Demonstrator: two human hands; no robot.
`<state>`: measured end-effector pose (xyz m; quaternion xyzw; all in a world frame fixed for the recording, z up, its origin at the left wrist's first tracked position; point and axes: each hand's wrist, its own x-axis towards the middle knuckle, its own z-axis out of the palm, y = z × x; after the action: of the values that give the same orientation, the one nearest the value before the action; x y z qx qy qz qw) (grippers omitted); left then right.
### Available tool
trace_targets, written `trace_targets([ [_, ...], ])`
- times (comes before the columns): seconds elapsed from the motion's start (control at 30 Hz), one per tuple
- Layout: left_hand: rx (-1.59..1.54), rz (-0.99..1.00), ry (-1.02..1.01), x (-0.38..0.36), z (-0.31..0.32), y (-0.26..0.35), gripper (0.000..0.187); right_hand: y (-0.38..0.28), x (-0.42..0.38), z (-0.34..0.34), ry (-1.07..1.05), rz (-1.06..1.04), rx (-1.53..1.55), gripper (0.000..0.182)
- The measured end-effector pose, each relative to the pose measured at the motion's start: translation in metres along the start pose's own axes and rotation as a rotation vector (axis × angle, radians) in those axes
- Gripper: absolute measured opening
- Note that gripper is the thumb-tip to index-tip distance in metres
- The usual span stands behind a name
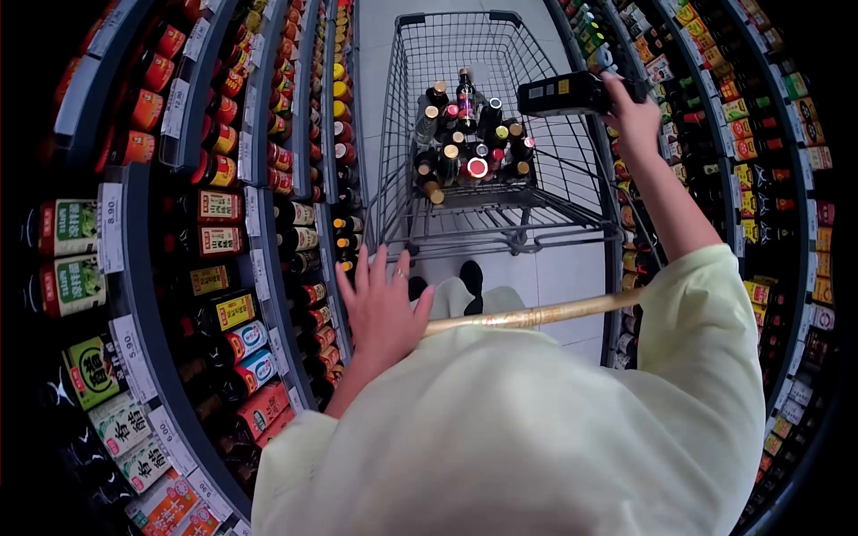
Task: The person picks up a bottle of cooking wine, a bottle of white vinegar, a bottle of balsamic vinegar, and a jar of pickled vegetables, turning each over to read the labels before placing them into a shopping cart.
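Observation:
My right hand point(633, 118) is closed around a large dark bottle point(561, 95), held nearly sideways over the right rim of the wire shopping cart point(536, 239). A small yellow mark and a pale printed patch show on the bottle's side. My left hand point(386, 302) is spread with its fingers apart, close to the left end of the yellowish cart handle point(536, 314). Inside the cart stands a cluster of bottles point(466, 103), mostly dark, with gold, black, white and red caps.
Shelves of jars and bottled sauces point(219, 223) with price tags line the left side. More shelves of packed bottles point(755, 134) run along the right. Pale floor tiles point(563, 277) show below the cart, and my dark shoe point(472, 281) is behind it.

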<state>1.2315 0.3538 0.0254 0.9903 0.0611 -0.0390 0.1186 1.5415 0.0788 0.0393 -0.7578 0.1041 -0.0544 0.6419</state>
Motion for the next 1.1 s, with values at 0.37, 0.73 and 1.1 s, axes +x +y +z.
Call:
trace_targets([
  [0.37,-0.058,-0.203,0.03,0.01,0.0,0.009,0.036,0.183,0.156,0.12,-0.167,-0.148,-0.687,0.056],
  [0.73,-0.047,-0.297,-0.099,0.02,-0.003,0.014,0.037,0.311,0.193,0.15,-0.202,-0.119,-0.663,0.053],
  [1.1,0.016,-0.315,-0.173,0.016,-0.002,0.012,0.036,0.318,0.227,0.184,-0.329,-0.102,-0.588,0.059],
])
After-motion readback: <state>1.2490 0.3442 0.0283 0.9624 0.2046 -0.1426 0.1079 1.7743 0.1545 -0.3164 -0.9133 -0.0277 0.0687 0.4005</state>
